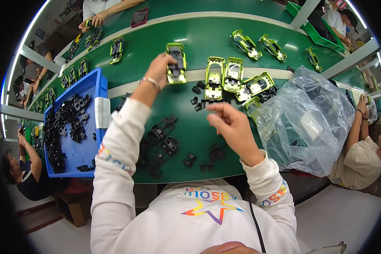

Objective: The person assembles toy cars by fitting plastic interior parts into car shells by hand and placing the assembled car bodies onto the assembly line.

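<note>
My left hand (158,71) is closed on the near left edge of a lime-green toy car body (181,78) with a black part fitted in it, over the far side of the table. My right hand (233,127) hovers above the table with its forefinger and thumb apart; nothing shows between them. Just beyond it lie lime-green car shells, two side by side, a left one (214,73) and a right one (233,75), and a tilted one (258,86) touching them. Small black plastic parts (197,103) are scattered beside the shells.
A blue bin (103,84) of black parts stands at my left. Black frames (158,132) lie near the table's front edge. A clear plastic bag (300,122) covers the right side. Further car bodies (245,45) lie on the green surface beyond. Other people work around.
</note>
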Motion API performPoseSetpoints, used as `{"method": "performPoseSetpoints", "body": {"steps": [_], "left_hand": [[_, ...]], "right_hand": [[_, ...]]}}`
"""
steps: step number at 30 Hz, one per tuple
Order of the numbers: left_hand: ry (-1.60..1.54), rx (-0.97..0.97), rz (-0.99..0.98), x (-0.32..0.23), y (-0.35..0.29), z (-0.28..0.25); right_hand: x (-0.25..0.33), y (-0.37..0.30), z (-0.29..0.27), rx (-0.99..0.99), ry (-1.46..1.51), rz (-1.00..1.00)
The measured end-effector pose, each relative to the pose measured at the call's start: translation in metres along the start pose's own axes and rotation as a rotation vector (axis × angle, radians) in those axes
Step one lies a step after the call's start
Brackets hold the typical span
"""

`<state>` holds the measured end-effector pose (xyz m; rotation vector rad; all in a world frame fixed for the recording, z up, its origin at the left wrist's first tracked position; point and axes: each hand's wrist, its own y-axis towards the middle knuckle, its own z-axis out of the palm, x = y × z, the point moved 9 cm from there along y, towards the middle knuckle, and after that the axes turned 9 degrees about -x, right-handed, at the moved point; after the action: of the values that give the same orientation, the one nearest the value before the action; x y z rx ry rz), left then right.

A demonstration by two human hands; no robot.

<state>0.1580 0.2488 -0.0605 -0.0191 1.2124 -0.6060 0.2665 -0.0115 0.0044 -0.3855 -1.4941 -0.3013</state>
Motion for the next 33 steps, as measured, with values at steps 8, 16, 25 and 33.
{"method": "performPoseSetpoints", "body": {"steps": [8,16,25,33], "left_hand": [[0.639,-0.347,0.461,-0.059,0.195,-0.08],[1.052,-0.722,1.663,-0.069,0.056,0.06],[1.499,0.063,0.256,0.03,0.016,0.1],[1.23,-0.168,0.268,0.021,0.049,0.065]], "right_hand": [[0.015,-0.028,-0.002,0.07,-0.44,-0.207],[0.013,-0.019,0.002,0.06,-0.617,-0.319],[0.033,-0.074,0.148,0.474,-0.777,-0.775],[-0.022,-0.073,0.185,0.639,-0.912,-0.86]]}}
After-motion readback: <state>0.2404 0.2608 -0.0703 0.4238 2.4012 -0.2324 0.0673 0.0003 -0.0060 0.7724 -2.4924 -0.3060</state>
